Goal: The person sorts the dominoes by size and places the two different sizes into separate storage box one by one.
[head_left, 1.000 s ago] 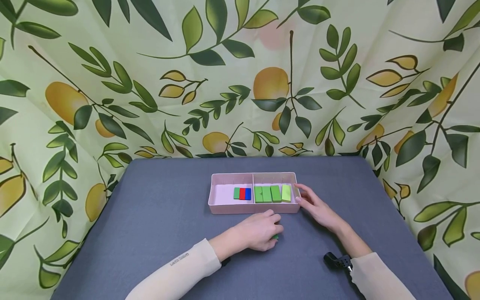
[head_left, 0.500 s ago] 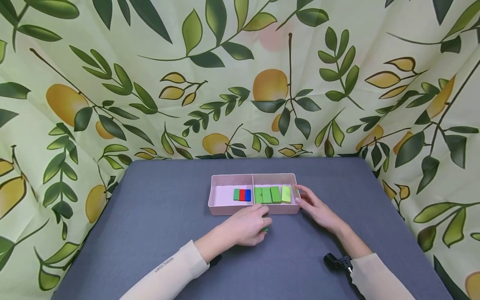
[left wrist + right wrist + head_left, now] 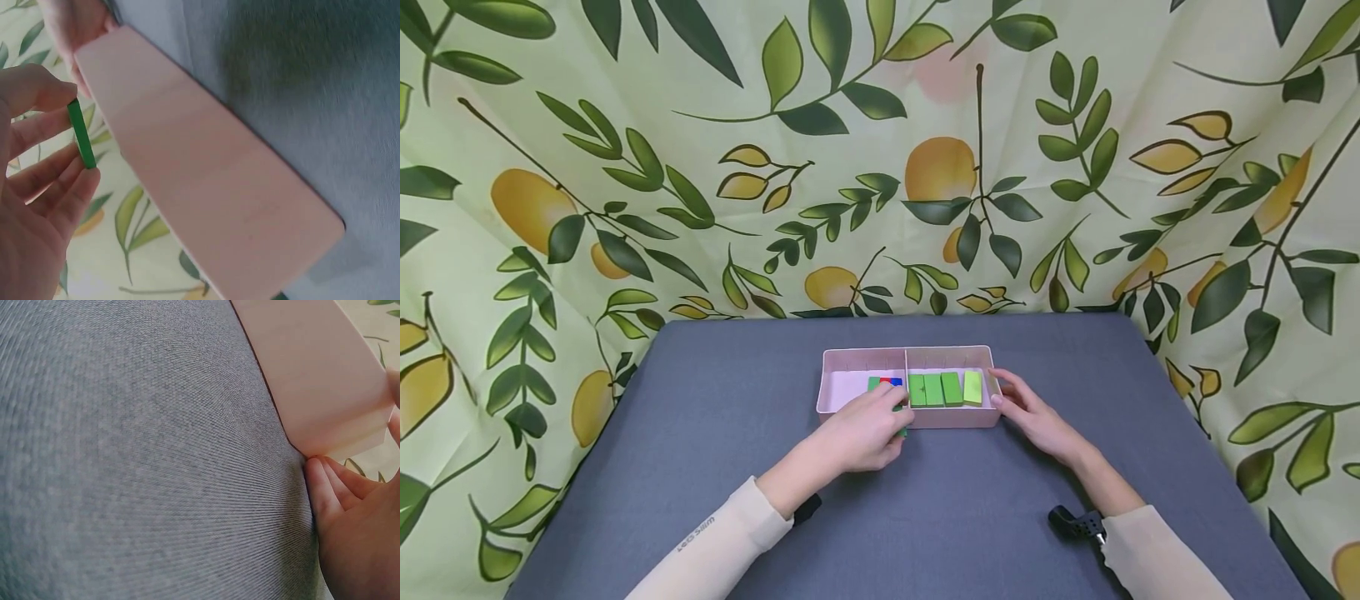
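A pink box [image 3: 955, 419] with two compartments lies lengthwise on the table. My left hand [image 3: 859, 432] is at its front wall, before the left compartment. Between the thumb and fingertips it pinches a thin green block [image 3: 82, 134]. The hand partly hides a small green block [image 3: 873, 383], a red block [image 3: 885, 381] and a blue block [image 3: 897, 382] in the left compartment. Several green blocks [image 3: 933, 390] and one lighter green block [image 3: 972, 388] line the right one. My right hand [image 3: 1037, 421] touches the box's right end with its fingertips, fingers loosely extended.
A dark blue-grey cloth [image 3: 737, 358] covers the table under the box. Behind it and at both sides hangs a curtain [image 3: 865, 83] printed with leaves and fruit. A black wrist-camera mount [image 3: 1075, 523] sits on the right wrist.
My left hand has moved left and slightly away from me with the green block, from before the right compartment to the left one. The right hand and the box have stayed put.
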### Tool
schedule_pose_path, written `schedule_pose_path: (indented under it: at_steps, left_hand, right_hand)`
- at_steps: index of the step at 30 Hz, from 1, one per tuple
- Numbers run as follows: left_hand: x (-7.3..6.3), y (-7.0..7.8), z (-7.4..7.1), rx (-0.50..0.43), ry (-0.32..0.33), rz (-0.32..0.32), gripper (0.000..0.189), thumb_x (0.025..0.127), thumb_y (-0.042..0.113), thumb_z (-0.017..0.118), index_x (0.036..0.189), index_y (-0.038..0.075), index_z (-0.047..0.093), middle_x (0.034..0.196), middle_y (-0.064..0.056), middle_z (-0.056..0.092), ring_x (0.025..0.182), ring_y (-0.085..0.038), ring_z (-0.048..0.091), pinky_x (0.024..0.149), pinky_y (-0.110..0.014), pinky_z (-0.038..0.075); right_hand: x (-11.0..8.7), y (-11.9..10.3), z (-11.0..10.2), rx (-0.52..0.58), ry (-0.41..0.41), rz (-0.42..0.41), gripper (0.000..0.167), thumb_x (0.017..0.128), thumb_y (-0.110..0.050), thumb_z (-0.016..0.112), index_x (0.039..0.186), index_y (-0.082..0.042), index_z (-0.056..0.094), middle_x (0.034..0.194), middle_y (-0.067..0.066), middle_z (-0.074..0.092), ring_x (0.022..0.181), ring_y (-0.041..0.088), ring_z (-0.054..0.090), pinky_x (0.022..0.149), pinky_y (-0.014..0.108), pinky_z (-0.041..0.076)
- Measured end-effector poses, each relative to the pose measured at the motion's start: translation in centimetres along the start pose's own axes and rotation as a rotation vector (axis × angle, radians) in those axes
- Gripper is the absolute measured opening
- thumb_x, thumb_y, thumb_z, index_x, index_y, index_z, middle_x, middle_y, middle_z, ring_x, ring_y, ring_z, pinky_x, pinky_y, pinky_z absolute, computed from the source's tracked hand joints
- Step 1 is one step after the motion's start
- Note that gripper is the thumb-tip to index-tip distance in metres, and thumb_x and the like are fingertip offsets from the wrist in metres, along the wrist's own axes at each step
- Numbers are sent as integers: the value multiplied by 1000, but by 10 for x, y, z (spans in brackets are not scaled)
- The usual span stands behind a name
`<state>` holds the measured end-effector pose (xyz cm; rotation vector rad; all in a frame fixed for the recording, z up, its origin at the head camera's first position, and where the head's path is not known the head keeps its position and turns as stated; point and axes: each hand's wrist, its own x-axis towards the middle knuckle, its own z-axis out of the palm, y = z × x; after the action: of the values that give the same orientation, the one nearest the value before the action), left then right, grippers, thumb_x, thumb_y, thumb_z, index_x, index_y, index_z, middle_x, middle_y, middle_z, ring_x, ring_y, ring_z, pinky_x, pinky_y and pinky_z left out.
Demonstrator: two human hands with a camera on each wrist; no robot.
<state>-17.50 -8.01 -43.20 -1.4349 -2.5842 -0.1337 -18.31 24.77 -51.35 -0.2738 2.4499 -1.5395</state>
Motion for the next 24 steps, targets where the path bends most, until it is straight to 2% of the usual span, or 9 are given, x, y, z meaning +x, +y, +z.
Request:
schedule_pose_path:
  at_steps: [5,13,18,24]
  left_hand:
    - [-3,-11,-5,46,43,-28,10,83,13,74,91,13,68,98,-3,58,93,-21,53,85,-32,48]
    - [-5,-26,-10,47,53,-82,11,84,10,74,95,9,70,102,-6,59,95,-23,53,84,-34,50]
    - [-5,-38,-12,6,31,-128,12,85,10,74,96,8,71,108,-9,60,99,-25,54,89,-35,50]
    - [-4,-50,-11,-56,-32,-229,18,86,10,73,103,6,72,114,-10,61,104,-26,54,89,-37,52]
  right_hand:
    - [0,1,-1,0,1,-7,59,107,-39,51,159,-24,26,151,28,39,137,43,41,110,63,33]
    - [0,1,0,-9,4,-11,59,108,-39,51,159,-24,26,150,27,41,137,43,42,109,62,35]
    - [0,1,0,-15,4,-6,60,108,-41,50,159,-23,26,151,28,40,137,44,41,110,63,34]
    - [1,2,1,-14,11,-10,59,108,-40,50,159,-21,26,150,28,41,137,43,42,109,62,34]
